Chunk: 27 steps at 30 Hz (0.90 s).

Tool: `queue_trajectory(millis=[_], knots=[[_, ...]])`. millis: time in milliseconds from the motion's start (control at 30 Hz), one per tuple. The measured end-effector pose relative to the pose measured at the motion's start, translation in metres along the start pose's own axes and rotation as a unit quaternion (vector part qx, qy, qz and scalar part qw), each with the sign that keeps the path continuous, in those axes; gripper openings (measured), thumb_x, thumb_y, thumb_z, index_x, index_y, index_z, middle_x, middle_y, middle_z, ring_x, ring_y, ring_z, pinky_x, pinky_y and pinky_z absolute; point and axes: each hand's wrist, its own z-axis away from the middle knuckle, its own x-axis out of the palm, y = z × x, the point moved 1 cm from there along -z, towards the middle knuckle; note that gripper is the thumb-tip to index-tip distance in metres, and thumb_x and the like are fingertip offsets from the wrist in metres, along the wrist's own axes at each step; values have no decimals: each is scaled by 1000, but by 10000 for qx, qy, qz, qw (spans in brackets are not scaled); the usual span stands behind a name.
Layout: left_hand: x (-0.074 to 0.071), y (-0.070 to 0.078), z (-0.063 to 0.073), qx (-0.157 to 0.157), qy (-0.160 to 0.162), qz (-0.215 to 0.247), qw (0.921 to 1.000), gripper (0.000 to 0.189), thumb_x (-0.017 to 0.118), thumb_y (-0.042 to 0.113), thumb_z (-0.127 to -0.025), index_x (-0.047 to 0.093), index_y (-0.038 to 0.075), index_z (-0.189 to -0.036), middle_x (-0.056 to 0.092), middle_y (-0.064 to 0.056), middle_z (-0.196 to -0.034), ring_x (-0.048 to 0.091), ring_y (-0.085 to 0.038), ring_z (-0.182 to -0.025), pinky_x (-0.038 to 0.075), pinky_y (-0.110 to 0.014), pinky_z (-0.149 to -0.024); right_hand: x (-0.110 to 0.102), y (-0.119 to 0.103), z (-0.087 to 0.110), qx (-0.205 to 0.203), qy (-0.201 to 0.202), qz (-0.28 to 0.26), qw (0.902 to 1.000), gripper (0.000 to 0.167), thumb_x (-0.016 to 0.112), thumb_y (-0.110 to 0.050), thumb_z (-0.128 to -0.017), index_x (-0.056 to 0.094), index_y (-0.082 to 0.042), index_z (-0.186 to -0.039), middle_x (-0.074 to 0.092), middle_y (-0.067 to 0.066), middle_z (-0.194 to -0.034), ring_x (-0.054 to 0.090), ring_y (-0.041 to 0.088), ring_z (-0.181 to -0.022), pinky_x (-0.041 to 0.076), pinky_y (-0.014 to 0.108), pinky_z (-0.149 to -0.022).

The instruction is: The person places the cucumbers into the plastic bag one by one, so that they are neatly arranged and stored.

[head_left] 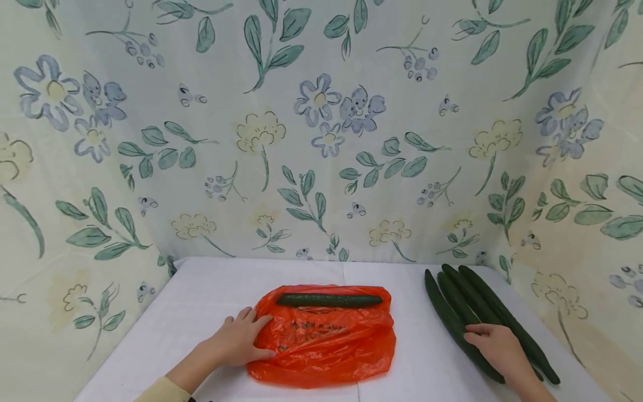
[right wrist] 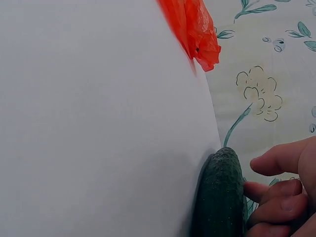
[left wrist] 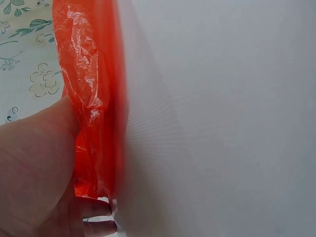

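Observation:
A red plastic bag (head_left: pixel 341 349) with dark printing lies on the white table. One dark green cucumber (head_left: pixel 329 300) lies lengthwise along the bag's far side; whether it is on the bag or inside its mouth I cannot tell. My left hand (head_left: pixel 241 338) rests on the bag's left edge, fingers spread, the thumb nearer me. Several long cucumbers (head_left: pixel 454 321) lie side by side at the right. Over their near half is my right hand (head_left: pixel 499 346), fingers loosely bent. In the right wrist view, its thumb stands apart from the closest cucumber (right wrist: pixel 222 197), and a fingertip is at that cucumber's side.
White cloth (head_left: pixel 211 290) covers the table, showing between the bag and the cucumber group. Floral fabric (head_left: pixel 321 167) rises behind the table and along both sides, close to the right-hand cucumbers.

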Motion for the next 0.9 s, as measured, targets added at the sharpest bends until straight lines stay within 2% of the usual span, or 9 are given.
queue_trajectory(millis=[67, 133, 200, 267, 367, 500, 567, 667, 900], knots=[[0, 0, -1, 7, -9, 2, 10000, 92, 73, 72, -72, 54, 18, -144, 47, -20, -149, 36, -44, -141, 32, -75, -106, 0, 2, 1, -78, -52, 23, 10000, 51, 72, -36, -90, 68, 2, -123, 65, 31, -118, 59, 51, -105, 54, 47, -74], [1, -1, 0, -28, -34, -3, 10000, 92, 73, 73, -72, 54, 19, -144, 47, -19, -149, 36, -44, -141, 31, -75, -107, 1, 4, 3, -128, -73, -20, 9999, 51, 72, -33, -89, 66, 2, -125, 66, 24, -95, 61, 39, -84, 50, 40, -64], [1, -1, 1, -86, -68, -3, 9999, 92, 73, 73, -71, 54, 19, -144, 46, -19, -150, 36, -44, -141, 31, -75, -107, 3, 7, 3, -161, -52, -100, 9998, 52, 73, -31, -88, 65, 3, -126, 56, 10, -75, 52, 24, -67, 42, 34, -56], [1, -2, 1, -133, -85, 31, 9999, 93, 73, 73, -71, 53, 20, -145, 46, -19, -151, 35, -44, -142, 30, -75, -108, 5, 9, 2, -160, -11, -160, 9997, 52, 73, -28, -87, 64, 3, -128, 45, 1, -66, 42, 18, -60, 35, 32, -53], [0, -1, 1, -83, -65, 42, 9999, 92, 74, 73, -71, 54, 19, -144, 46, -19, -150, 34, -44, -142, 29, -75, -107, 5, 12, 0, -103, -46, -30, 9999, 60, 74, -33, -86, 61, 5, -130, 53, 0, -68, 47, 17, -64, 40, 33, -54], [1, 0, -1, -38, -74, 6, 10000, 92, 73, 73, -72, 53, 19, -144, 46, -18, -150, 34, -44, -142, 29, -75, -107, 4, 14, -2, -59, -254, 177, 9995, 71, 76, -39, -85, 57, 11, -131, 66, 4, -81, 56, 19, -78, 51, 38, -66], [2, 0, -3, -38, -69, -30, 10000, 92, 72, 74, -72, 53, 20, -144, 46, -18, -151, 35, -43, -142, 30, -75, -108, 4, 15, -2, -119, -277, 195, 9994, 71, 76, -39, -85, 57, 11, -131, 67, 3, -81, 56, 20, -79, 52, 38, -67], [3, -1, -5, -40, -45, -78, 10000, 92, 73, 74, -72, 53, 20, -144, 47, -17, -150, 35, -43, -142, 32, -74, -107, 4, 13, -1, -247, -246, 159, 9993, 71, 76, -39, -85, 57, 10, -132, 62, 2, -76, 54, 19, -78, 49, 34, -65], [3, -1, -3, -125, -21, -94, 9999, 92, 74, 73, -72, 54, 20, -144, 47, -18, -149, 36, -43, -141, 34, -73, -107, 9, 13, 6, -402, -180, -256, 9987, 76, 78, -47, -84, 58, 4, -136, 43, -2, -63, 41, 14, -59, 34, 29, -51]])
